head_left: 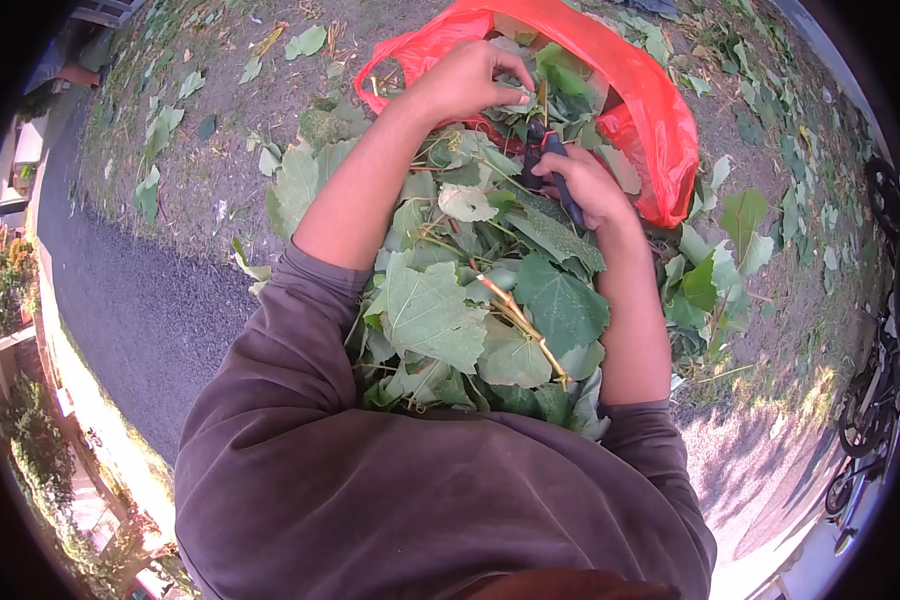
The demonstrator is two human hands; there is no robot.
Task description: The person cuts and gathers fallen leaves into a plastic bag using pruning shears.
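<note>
My left hand [480,80] is at the mouth of a red plastic bag [660,130], its fingers bent together at a leafy stem; what they grip is too small to make out. Just below and to the right, my right hand [588,185] is wrapped round dark pruning shears [562,180]. The shears' blades point up at a brown stem [542,98] among leaves in the bag opening. A heap of cut vine leaves [435,310] lies between my forearms, against my body, with a bare twig [520,320] on top.
Loose leaves [160,130] are scattered over the dirt ground [230,100]. More leafy stems [715,280] lie right of my right forearm. A strip of asphalt [150,310] runs along the left, with plants beyond it. Bicycles [865,400] stand at the far right edge.
</note>
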